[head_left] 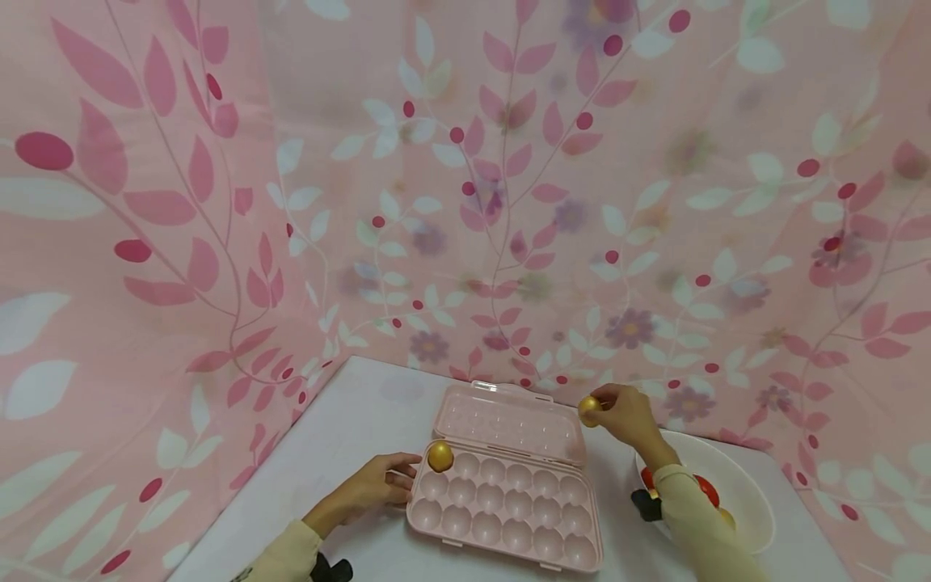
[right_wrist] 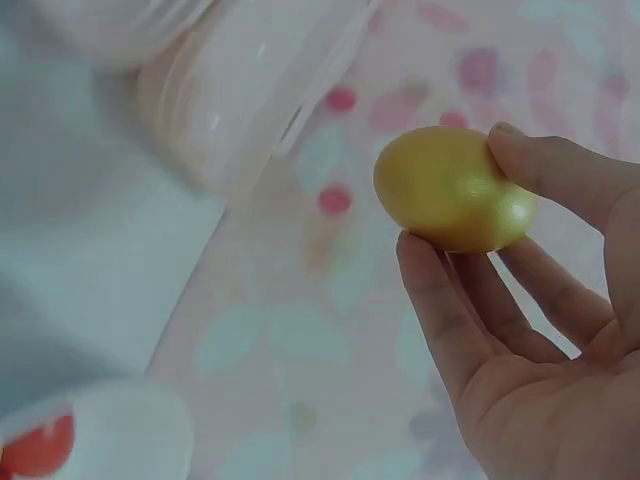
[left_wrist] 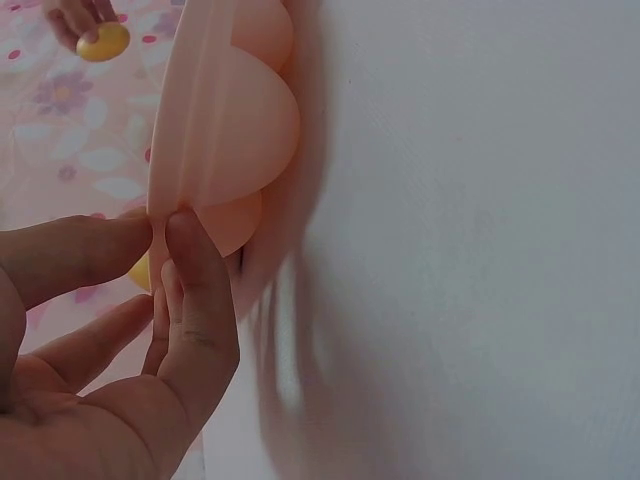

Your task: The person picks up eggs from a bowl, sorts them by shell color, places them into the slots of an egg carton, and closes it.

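Pink floral cloth [head_left: 545, 202] behind white table [head_left: 356, 420]

Worktop [head_left: 327, 436]: I see soft, even light; blurred finger shadows beside the left hand [head_left: 371, 487].
Seated egg [head_left: 440, 455]: top bright, underside dark; light from above.
Carton lid [head_left: 509, 412]: small glare points.
Held egg [right_wrist: 455, 190]: sharp, one highlight.
Bowl [right_wrist: 140, 430] near worktop's right edge: out of focus, right wrist view.
Backdrop [head_left: 162, 77]: stretched at left, head view.
Wrist views: dimmer.

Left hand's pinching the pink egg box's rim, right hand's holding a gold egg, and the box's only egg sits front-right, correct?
Not front-right: the head view shows the stowed gold egg in the back-left corner of the pink egg box, beside the open lid. The rest is right.
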Demonstrator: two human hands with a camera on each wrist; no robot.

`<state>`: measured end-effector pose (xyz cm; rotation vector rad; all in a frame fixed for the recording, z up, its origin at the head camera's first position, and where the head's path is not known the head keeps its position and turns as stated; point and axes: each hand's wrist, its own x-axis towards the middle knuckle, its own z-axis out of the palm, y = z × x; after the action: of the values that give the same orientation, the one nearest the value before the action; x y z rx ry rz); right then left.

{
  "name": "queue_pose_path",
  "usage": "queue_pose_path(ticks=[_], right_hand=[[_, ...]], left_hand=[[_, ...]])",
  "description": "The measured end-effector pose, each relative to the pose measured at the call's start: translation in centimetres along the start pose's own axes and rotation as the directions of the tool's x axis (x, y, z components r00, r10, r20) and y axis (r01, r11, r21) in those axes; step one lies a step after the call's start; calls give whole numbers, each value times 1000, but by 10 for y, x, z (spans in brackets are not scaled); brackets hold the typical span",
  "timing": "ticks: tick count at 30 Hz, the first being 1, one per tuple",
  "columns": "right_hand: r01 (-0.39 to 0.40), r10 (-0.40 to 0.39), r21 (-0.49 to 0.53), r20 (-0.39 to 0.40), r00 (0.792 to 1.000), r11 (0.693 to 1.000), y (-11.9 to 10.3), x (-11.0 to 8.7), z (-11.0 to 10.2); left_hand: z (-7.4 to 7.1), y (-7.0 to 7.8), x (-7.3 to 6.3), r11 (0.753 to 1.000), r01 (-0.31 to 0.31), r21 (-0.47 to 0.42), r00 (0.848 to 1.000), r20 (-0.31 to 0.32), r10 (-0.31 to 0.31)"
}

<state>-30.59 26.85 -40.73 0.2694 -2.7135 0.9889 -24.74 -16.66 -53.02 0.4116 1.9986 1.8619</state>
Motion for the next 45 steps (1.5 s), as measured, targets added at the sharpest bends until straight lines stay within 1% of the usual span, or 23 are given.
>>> queue_pose_path(ticks=[3,7,9,12,14,16,20,22,27,31,40,45], right_hand=[[35,-36,74,18,999,997,-18,1,21],[30,-41,163,61,997,986,-41,0,48],[28,-43,193,78,996,981,-51,-1,61],[23,-46,208,105,993,978,-63,-3,80],[34,-62,213,126,990,977,-68,-5,92],[62,-97,224,148,984,973,-72,-6,104],[128,-176,245,184,967,961,-74,-6,124],[142,-195,250,203,960,958,-75,-5,133],[148,-216,265,250,944,953,-78,-6,151],[148,-215,244,277,937,959,-81,-7,162],[139,-203,226,294,934,964,-90,-11,169],[143,-209,223,306,929,964,-88,-13,176]], left_hand=[[0,0,0,1000,1,-5,1000,1,-1],[0,0,1,1000,-1,-6,1000,3,1],[0,-1,1,1000,0,-10,1000,2,0],[-1,-1,1,1000,2,-12,1000,-2,-2],[-1,-1,1,1000,3,-9,1000,-3,-3],[-1,-1,2,1000,4,-7,1000,-3,-4],[-1,-1,2,1000,3,-11,1000,7,-2],[-1,-1,3,1000,4,-13,1000,11,-4],[0,0,2,1000,9,-10,1000,4,-9],[0,1,1,1000,9,-12,1000,4,-9],[0,0,1,1000,-8,-27,1000,3,8],[-1,-1,1,1000,-4,-20,1000,1,4]])
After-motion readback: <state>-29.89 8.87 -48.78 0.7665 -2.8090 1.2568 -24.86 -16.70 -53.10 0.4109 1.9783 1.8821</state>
